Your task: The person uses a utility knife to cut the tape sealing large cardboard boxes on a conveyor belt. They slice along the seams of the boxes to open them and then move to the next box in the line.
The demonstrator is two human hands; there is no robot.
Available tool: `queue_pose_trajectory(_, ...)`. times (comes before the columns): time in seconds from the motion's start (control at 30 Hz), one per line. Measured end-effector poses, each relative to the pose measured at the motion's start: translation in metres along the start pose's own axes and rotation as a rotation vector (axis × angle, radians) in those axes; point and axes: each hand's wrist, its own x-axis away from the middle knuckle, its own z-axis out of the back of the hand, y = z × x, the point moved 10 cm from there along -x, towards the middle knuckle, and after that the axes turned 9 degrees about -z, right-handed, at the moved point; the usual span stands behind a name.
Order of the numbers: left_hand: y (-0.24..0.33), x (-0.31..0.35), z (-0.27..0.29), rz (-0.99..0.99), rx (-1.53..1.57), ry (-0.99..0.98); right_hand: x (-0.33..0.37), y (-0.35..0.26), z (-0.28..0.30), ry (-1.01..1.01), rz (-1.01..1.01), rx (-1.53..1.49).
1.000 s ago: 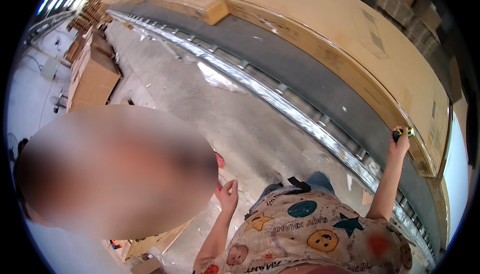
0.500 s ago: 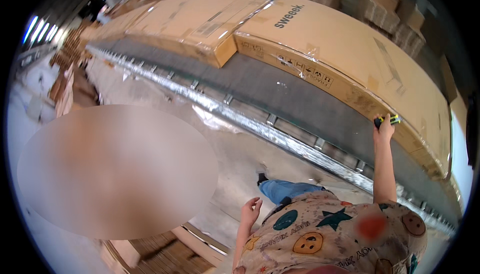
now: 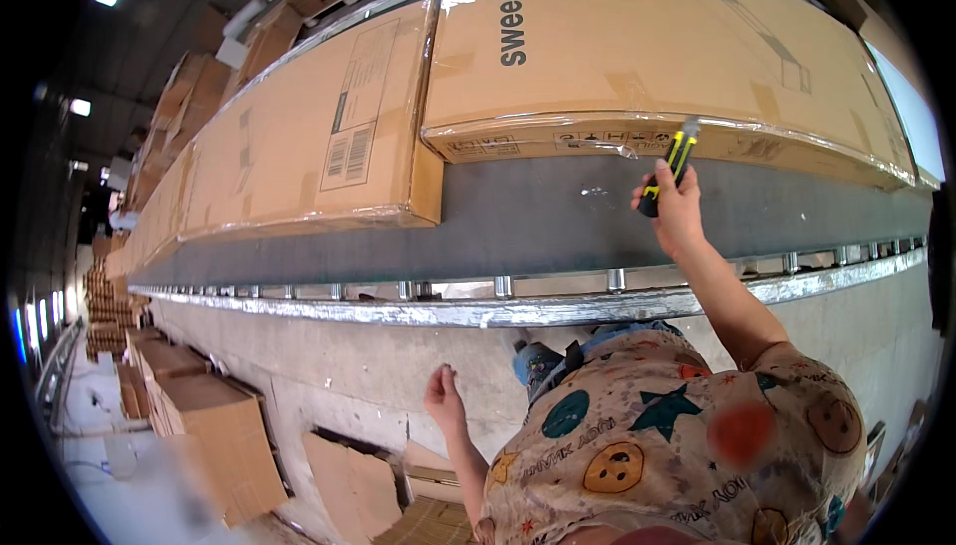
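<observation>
My right hand [image 3: 677, 209] is closed round a black and yellow-green utility knife [image 3: 669, 175], with its tip pointing away from me. The tip overlaps the near upper edge of a large flat cardboard box [image 3: 597, 57]; whether it touches, I cannot tell. Clear tape [image 3: 558, 119] runs along that edge, and printed symbols show on the box's near side. My left hand [image 3: 445, 401] hangs low over the floor, short of the conveyor, with its fingers curled together; what they hold, if anything, is too small to make out.
A dark conveyor belt [image 3: 538, 217] carries the boxes, with a wrapped metal rail [image 3: 448, 311] along its near side. A second flat box [image 3: 299, 137] lies to the left. Open cartons [image 3: 214, 426] and cardboard sheets [image 3: 349, 480] are on the floor at lower left.
The view has turned and the conveyor lies more level. My right hand with the knife has drawn back leftward from the box's right part. The large blurred shape at left has mostly gone.
</observation>
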Motion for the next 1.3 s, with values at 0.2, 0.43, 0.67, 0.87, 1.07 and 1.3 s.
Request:
queue_pose_trajectory(0.2,0.156,-0.188,-0.017,-0.569,-0.004,-0.071,0.012,0.033,-0.081,0.061,0.011,-0.062)
queue_pose_trajectory(0.43,0.279,-0.352,-0.092,-0.845,-0.196,-0.238,0.049,0.139,-0.272,-0.257,-0.222,0.111)
queue_pose_trajectory(0.67,0.278,-0.437,-0.176,-0.892,-0.136,-0.455,0.049,0.138,-0.302,-0.229,-0.279,0.245)
queue_pose_trajectory(0.87,0.286,-0.391,-0.214,-1.39,-0.491,-0.436,0.091,0.075,-0.245,-0.127,-0.483,0.469)
queue_pose_trajectory(1.07,0.292,-0.389,-0.213,-1.324,-0.406,-0.556,-0.028,-0.027,-0.337,-0.09,-0.003,1.073)
queue_pose_trajectory(1.3,0.292,-0.394,-0.217,-1.277,-0.316,-0.59,-0.291,-0.095,-0.443,0.167,0.277,1.623)
